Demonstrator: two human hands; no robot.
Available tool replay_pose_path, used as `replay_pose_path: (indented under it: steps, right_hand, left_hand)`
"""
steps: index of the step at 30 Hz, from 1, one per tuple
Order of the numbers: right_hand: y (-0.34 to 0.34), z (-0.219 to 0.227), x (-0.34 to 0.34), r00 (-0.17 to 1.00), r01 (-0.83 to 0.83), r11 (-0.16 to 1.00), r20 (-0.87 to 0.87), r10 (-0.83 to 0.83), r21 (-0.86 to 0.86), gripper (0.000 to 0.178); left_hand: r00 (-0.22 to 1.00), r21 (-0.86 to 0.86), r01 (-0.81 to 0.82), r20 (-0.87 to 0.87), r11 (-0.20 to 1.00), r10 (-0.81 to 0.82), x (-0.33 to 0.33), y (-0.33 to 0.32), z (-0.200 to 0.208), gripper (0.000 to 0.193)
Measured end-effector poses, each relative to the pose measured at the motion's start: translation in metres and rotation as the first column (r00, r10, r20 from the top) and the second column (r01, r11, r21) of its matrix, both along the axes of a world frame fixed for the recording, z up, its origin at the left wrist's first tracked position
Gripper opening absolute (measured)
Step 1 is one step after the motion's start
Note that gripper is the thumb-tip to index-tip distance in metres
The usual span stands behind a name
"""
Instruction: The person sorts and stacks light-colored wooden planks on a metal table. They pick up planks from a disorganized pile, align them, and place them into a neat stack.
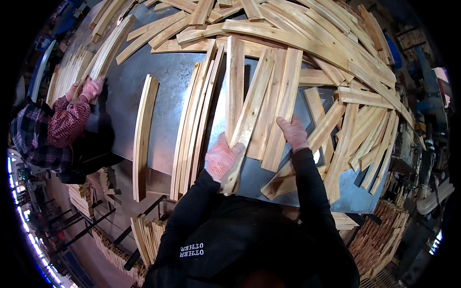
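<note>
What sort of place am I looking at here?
Probably a woodworking shop: a metal-topped table heaped with loose boards, stacked wood near its edge, and a gloved co-worker handling boards.

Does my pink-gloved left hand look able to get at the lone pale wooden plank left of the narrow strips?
Probably not directly: the left hand grips a long wooden board, and the narrow wooden strips lie between it and the lone plank.

From my remote seat, I have both arms reaching forward, hands apart.
My left hand in a pinkish-white knit glove (222, 157) curls closed; my similarly gloved right hand (294, 133), farther forward, grips, thumb angled left; my black-sleeved forearms (312, 182) slant inward.
</note>
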State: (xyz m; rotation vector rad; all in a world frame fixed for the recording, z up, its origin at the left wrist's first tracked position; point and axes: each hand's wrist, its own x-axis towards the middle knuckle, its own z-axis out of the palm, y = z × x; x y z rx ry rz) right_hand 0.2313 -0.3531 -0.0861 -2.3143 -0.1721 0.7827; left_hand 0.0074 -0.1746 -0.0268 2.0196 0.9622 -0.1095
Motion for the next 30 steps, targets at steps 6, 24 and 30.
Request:
replay_pose_path:
  steps: [6, 24, 30]
  right_hand:
    - [-0.001, 0.024, -0.110, 0.998, -0.012, 0.995, -0.059, 0.018, 0.101, 0.074]
    - [0.031, -0.033, -0.089, 0.797, -0.432, 0.842, 0.301, 0.524, -0.323, 0.044]
    - [-0.043, 0.114, -0.079, 0.895, -0.434, 0.879, 0.017, 0.446, -0.197, 0.065]
  left_hand:
    - [0.991, 0.013, 0.002, -0.137, 1.000, 0.000, -0.038, 0.018, 0.014, 0.080]
    - [0.984, 0.083, 0.145, -0.121, 0.986, -0.134, -0.020, -0.051, 0.021, 0.126]
    - [0.987, 0.086, -0.053, -0.144, 0.995, 0.065, -0.024, -0.046, 0.002, 0.111]
